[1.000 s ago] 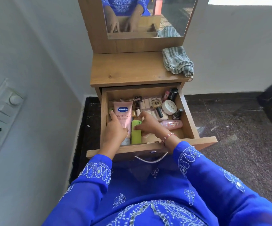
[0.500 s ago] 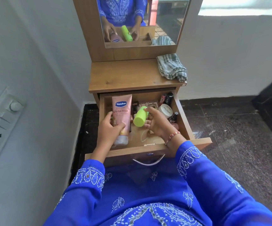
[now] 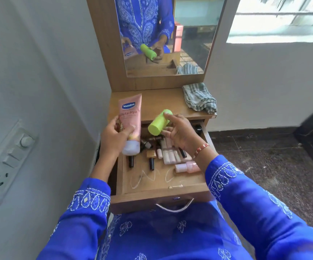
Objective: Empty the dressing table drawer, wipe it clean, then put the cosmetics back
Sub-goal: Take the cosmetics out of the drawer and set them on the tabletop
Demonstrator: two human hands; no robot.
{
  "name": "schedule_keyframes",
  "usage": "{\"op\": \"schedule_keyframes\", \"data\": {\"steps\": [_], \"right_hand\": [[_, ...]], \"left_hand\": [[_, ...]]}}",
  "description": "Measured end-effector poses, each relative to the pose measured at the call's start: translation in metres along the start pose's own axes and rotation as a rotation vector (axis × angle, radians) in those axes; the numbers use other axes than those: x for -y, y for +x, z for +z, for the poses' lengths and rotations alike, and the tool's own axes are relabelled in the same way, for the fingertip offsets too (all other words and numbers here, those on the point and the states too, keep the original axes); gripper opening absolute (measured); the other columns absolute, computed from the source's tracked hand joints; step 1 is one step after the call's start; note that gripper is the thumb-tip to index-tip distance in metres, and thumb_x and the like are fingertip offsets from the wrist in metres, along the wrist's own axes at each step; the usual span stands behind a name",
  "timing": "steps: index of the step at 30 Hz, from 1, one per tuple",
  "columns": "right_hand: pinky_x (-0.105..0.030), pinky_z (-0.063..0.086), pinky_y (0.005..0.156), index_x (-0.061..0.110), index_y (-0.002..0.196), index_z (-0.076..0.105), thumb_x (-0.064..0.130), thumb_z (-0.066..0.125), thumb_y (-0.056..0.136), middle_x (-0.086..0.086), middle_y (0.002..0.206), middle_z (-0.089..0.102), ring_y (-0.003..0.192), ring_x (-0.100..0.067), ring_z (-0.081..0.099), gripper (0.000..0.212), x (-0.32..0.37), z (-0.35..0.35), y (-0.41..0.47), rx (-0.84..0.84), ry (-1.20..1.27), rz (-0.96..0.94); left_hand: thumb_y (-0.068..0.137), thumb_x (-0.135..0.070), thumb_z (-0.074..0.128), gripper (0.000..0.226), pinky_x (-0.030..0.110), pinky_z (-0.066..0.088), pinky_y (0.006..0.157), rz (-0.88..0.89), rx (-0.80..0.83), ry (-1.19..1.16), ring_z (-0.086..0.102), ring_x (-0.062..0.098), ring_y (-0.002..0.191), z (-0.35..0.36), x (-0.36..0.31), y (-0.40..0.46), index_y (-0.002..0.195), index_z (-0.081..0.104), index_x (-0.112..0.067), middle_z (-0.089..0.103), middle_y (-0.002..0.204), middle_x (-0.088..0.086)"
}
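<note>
The wooden drawer [image 3: 163, 196] of the dressing table stands pulled out toward me. My left hand [image 3: 114, 137] grips a pink Vaseline lotion tube [image 3: 130, 119], held upright above the drawer's left side. My right hand [image 3: 180, 132] holds a lime-green bottle [image 3: 158, 121] tilted above the drawer's middle. Several cosmetics lie inside: dark lipsticks [image 3: 151, 162], pale pink tubes [image 3: 170, 154] and a pink bottle [image 3: 186, 167]. White smears [image 3: 142, 179] mark the drawer's bare floor near the front.
A striped grey cloth [image 3: 199, 97] lies on the right of the tabletop [image 3: 161, 102]. A mirror [image 3: 166, 34] rises behind. A white wall with a switch panel [image 3: 7, 162] is close on the left. Dark stone floor [image 3: 264, 156] spreads to the right.
Both hands have lifted out of the drawer, the left raising the pink tube, the right raising the green bottle up toward the tabletop. The drawer floor now shows.
</note>
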State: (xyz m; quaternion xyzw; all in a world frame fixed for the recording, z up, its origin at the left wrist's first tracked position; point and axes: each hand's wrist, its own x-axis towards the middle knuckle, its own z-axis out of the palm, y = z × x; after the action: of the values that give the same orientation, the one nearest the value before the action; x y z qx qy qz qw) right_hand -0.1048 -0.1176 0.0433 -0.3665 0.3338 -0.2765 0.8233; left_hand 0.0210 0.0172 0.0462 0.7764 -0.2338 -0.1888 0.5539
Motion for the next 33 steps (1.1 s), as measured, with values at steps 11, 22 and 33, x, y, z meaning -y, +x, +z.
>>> {"op": "schedule_keyframes", "data": {"steps": [11,22,33], "right_hand": [[-0.045,0.054,0.083,0.012,0.102,0.042,0.006,0.071,0.078,0.003,0.086,0.049,0.087,-0.018,0.053,0.038,0.029,0.069,0.068,-0.251,-0.568,-0.424],[-0.031,0.045,0.052,0.013,0.092,0.048,0.018,0.047,0.094,-0.008,0.081,0.048,0.069,-0.020,0.049,0.006,0.042,0.094,0.100,-0.082,-0.135,0.123],[-0.022,0.037,0.036,0.003,0.086,0.060,0.004,0.069,0.075,-0.005,0.065,0.047,0.051,-0.014,0.043,0.014,0.067,0.106,0.135,-0.054,-1.124,-0.140]], "left_hand": [[0.080,-0.014,0.059,0.030,0.031,0.039,0.071,0.047,-0.117,0.326,0.059,0.038,0.097,0.002,-0.017,0.079,0.106,0.057,-0.001,0.063,0.104,0.019],[0.084,-0.022,0.055,0.036,0.040,0.045,0.078,0.057,-0.132,0.475,0.056,0.042,0.097,0.015,0.000,0.111,0.111,0.053,0.003,0.057,0.105,0.026],[0.085,-0.023,0.051,0.037,0.039,0.047,0.083,0.015,-0.120,0.459,0.057,0.038,0.101,0.017,0.002,0.127,0.115,0.057,-0.002,0.060,0.111,0.021]]}}
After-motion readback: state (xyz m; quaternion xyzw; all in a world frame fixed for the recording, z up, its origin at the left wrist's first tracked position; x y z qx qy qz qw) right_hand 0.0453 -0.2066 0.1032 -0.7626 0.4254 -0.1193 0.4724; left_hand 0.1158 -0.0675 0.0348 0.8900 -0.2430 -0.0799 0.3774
